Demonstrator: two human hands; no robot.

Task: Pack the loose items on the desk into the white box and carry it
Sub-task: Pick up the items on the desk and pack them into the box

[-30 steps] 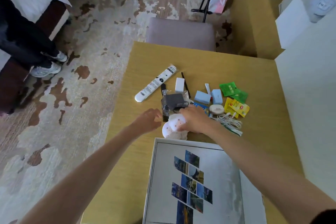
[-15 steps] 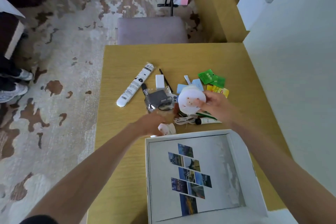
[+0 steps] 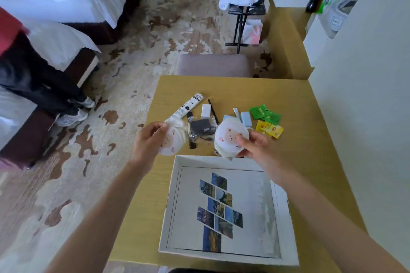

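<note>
each hand (image 3: pixel 148 139) (image 3: pixel 255 142) holds a white pad above desk (image 3: pixel 310 150); box (image 3: pixel 175 184) below

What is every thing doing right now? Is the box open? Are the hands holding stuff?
White box: open, none of the loose things inside yet.
Left hand: holds a round white pouch up off the desk.
Right hand: holds a second pouch near the box's far edge.
Remote: lying flat on the desk.
Charger: lying in a clear bag.
Green packets: lying on the desk.
Yellow packets: lying on the desk.
</note>
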